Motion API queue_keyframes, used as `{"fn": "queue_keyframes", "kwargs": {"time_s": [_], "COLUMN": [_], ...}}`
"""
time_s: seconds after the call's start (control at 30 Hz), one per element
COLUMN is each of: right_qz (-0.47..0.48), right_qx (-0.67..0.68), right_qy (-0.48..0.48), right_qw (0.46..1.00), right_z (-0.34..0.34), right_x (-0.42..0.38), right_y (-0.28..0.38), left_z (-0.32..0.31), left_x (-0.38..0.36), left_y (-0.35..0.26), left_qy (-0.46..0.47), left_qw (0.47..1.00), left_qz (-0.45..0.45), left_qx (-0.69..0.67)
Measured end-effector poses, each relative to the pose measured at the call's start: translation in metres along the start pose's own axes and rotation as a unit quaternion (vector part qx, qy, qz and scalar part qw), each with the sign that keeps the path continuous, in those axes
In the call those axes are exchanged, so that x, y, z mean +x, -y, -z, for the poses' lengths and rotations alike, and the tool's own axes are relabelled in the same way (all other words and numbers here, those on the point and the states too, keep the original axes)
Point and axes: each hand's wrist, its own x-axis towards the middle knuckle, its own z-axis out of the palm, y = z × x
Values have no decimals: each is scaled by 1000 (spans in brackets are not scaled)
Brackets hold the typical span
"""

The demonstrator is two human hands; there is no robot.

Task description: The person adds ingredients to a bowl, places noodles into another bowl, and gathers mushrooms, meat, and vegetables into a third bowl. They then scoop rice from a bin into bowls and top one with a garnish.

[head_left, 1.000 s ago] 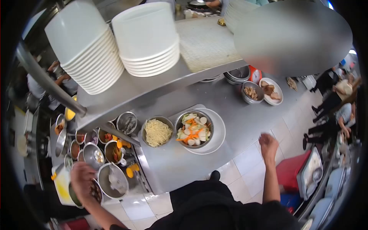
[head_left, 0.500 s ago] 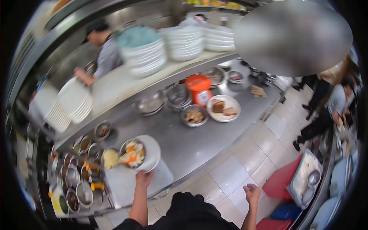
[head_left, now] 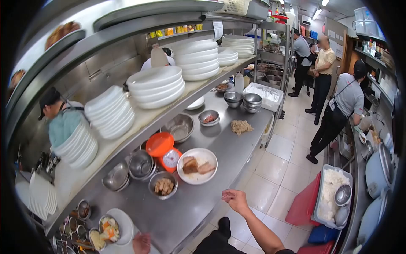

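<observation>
My left hand (head_left: 141, 243) is blurred at the bottom of the head view, just right of a white plate (head_left: 127, 226). On that plate stands a metal bowl of chopped white and orange pieces (head_left: 111, 229). A pale yellow shredded heap (head_left: 97, 239) lies to its left. Over the counter's front edge my right hand (head_left: 234, 200) hangs in the air, fingers loosely stretched, nothing in them. Nearest to it is a white plate (head_left: 213, 158) carrying cooked meat pieces (head_left: 196, 166). Beside that sit a metal bowl of light brown chunks (head_left: 163, 186) and an orange scale (head_left: 164, 149).
Stacked white plates (head_left: 155, 86) line the shelf above the steel counter (head_left: 203, 211). Metal bowls (head_left: 252, 100) and a pale cloth-like heap (head_left: 241, 127) sit farther along. Behind the tiled aisle (head_left: 275, 182) stands a tub of white rice-like food (head_left: 332, 186). A co-worker (head_left: 342, 101) bends over the right-hand counter.
The view has swung right and up along the counter, so the plate and bowl now sit lower left. My left hand has come off the plate's edge; my right hand now reaches toward the counter.
</observation>
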Motion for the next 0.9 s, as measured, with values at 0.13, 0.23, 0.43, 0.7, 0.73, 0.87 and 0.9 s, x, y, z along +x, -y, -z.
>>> {"fn": "queue_keyframes", "kwargs": {"time_s": [0.13,0.23,0.43,0.7,0.73,0.87,0.9], "right_qz": [-13,11,-217,30,68,210,225], "right_qx": [-81,-91,-266,-296,-285,-283,-280], "right_qy": [17,-19,-166,-112,-93,3,36], "right_qw": [996,996,925,948,952,936,933], "right_z": [17,51,145,210,210,194,192], "right_x": [67,100,116,249,276,380,404], "right_y": [34,26,12,-34,-32,-20,-15], "left_z": [-153,-242,-373,-448,-454,-481,-488], "left_x": [-20,11,66,131,137,135,130], "left_y": [82,125,216,329,343,385,394], "left_qy": [10,222,327,307,290,215,213], "left_qw": [977,897,767,732,754,756,755], "left_qz": [118,136,143,132,116,94,85], "left_qx": [180,357,533,593,578,611,614]}}
